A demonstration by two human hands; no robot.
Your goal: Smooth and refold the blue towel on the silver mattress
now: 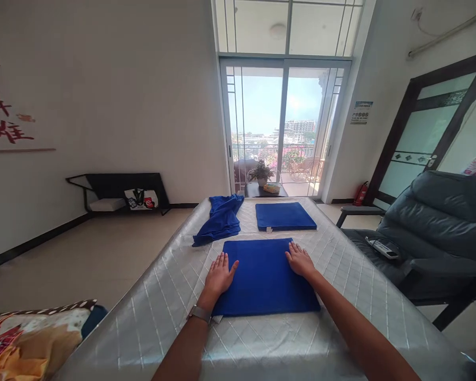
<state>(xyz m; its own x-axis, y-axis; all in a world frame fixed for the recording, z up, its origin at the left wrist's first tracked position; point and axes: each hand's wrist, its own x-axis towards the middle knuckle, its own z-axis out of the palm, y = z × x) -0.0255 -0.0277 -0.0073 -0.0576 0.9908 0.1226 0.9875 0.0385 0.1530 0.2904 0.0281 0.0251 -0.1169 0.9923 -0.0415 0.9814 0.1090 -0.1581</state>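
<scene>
A blue cloth (266, 283), folded into a flat rectangle, lies in front of me on a silvery quilted cover (162, 296). My left hand (219, 274) rests flat on its left edge with the fingers stretched out; a watch (200, 313) is on that wrist. On the cloth's right edge lies my right hand (300, 259), palm down, fingers extended. Beyond it sits a second folded blue cloth stack (285, 216) with a small white tag at its near edge. To the left of that stack is a crumpled blue cloth pile (222, 219).
A dark padded armchair (444, 222) with a white power strip (383, 248) on its seat stands to the right. Patterned fabric (35, 338) lies at lower left. A potted plant (262, 172) stands beyond the far edge, before sliding glass doors (283, 127). A black bench (122, 185) is against the wall.
</scene>
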